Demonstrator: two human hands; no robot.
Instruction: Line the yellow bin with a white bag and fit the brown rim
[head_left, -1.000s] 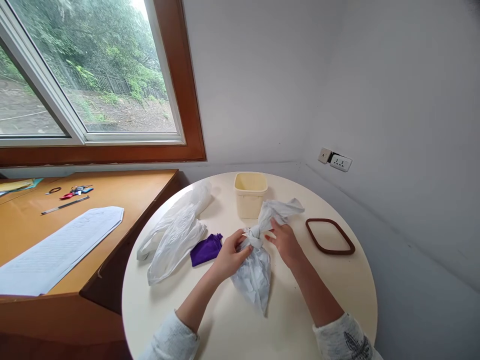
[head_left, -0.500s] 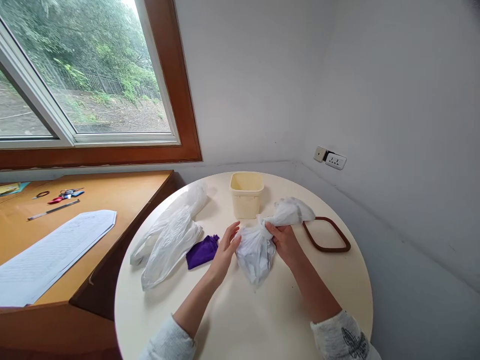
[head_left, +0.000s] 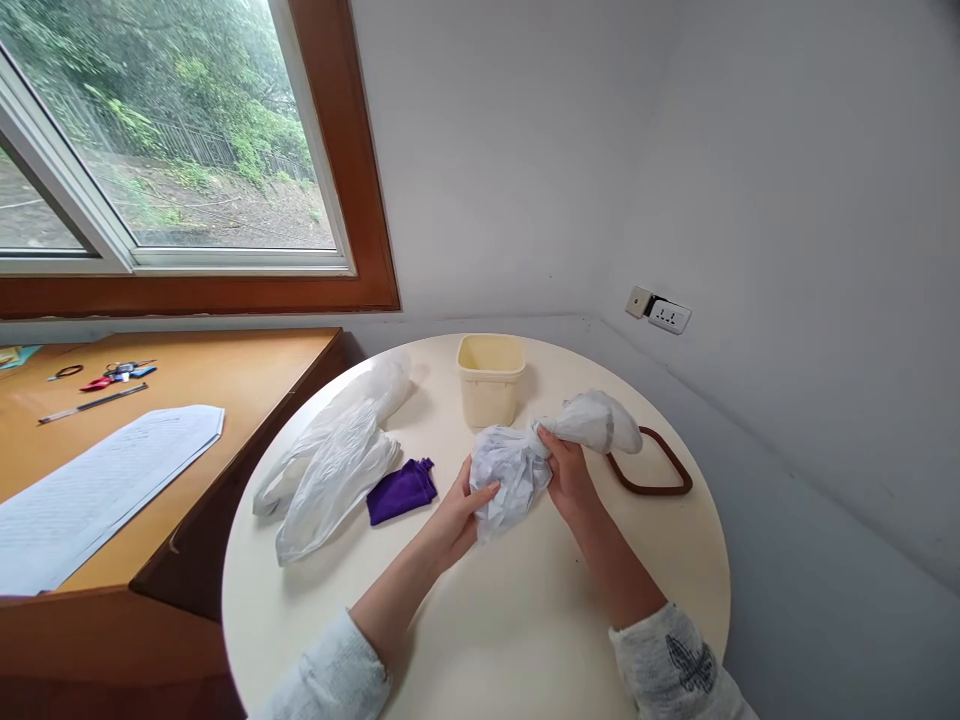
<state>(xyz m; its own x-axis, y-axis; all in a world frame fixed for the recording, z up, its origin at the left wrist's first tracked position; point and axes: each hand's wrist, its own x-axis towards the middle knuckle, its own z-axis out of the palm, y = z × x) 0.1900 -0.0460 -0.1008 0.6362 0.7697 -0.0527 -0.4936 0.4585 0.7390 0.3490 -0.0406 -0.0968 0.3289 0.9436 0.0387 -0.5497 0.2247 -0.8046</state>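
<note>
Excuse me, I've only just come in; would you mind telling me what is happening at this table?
A person is handling a white bag in both hands above the table. The left hand holds its bulky body, and the right hand grips its narrow neck, with the loose end pointing right. The tub stands open behind it, the purple pouch and more white plastic lie to the left, and the brown frame to the right.

Papers on desk, window, wall socket
</note>
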